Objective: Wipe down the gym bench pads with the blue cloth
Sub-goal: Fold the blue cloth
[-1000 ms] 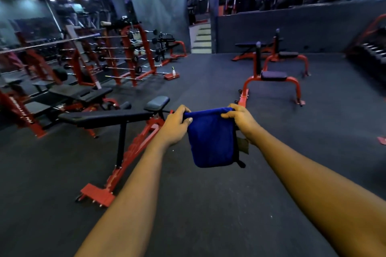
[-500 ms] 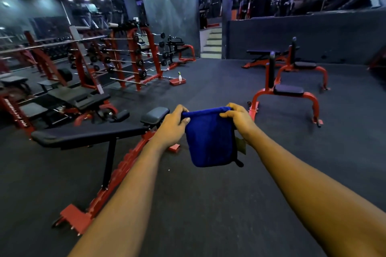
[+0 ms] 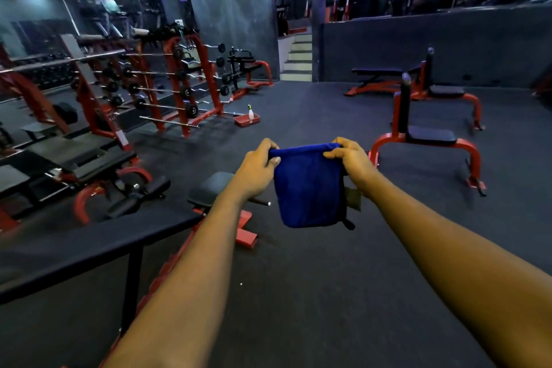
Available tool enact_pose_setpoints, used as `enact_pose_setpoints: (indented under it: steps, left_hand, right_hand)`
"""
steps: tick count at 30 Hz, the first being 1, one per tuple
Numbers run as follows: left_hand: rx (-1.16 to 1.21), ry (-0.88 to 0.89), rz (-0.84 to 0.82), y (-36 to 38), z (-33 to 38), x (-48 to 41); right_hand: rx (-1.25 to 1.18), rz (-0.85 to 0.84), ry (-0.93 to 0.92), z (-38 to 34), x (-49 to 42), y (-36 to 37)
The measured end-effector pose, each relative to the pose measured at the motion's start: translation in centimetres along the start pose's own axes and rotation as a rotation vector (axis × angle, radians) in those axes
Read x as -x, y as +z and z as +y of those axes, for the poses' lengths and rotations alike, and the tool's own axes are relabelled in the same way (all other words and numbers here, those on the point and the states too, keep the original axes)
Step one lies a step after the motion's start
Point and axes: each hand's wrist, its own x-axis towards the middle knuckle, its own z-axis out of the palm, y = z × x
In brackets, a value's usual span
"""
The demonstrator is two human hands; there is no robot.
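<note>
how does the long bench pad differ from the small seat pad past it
The long bench pad is a wide flat slab running off the left edge; the small seat pad is short and rounded. The long pad lies nearer; the seat pad sits beyond its end, partly behind the left forearm. Both are dark padding.

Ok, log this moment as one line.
phase: pre-wipe | left hand: grips blue cloth top corner | right hand: grips other corner | cloth: hanging, off bench pad

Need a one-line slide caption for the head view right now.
Both hands, left hand and right hand, hold a blue cloth by its top edge above the gym floor, beside a black bench pad.
</note>
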Motion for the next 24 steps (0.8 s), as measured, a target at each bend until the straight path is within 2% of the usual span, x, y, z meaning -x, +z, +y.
enact_pose_setpoints:
  steps: [10,24]
  left_hand:
    - [-0.022,-0.011,-0.024,1.8,-11.0,-22.0]
    - [-0.033,-0.080,0.047,3.6,-22.2,-56.6]
  right_hand:
    - [0.004,-0.019,0.014,4.7,-24.5,1.8]
    - [0.017,-0.104,-0.006,7.3,-63.4,2.5]
